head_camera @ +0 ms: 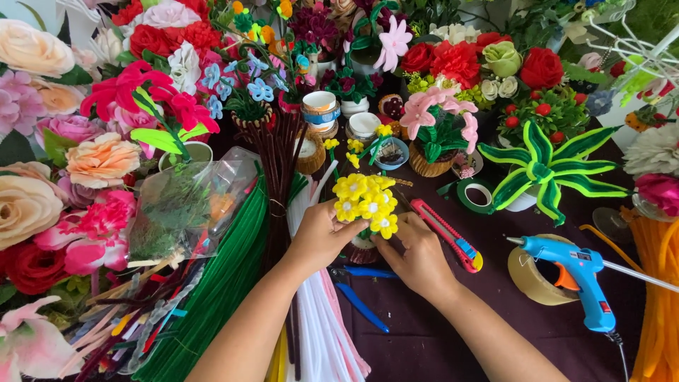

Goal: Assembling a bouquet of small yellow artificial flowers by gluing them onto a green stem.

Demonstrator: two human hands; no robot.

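At the centre of the cluttered table (424,339), the yellow posy (366,201) stands upright between the 2 hands, its stem running down toward a small pot (359,251). The left hand (322,237) grips it from the left; the right hand (417,258) pinches just beneath the lowest bloom, equally near.

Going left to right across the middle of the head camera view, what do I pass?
Peach fabric rose → clear plastic bag → green pipe cleaners → yellow flower bunch → red utility knife → blue glue gun → orange pipe cleaners.
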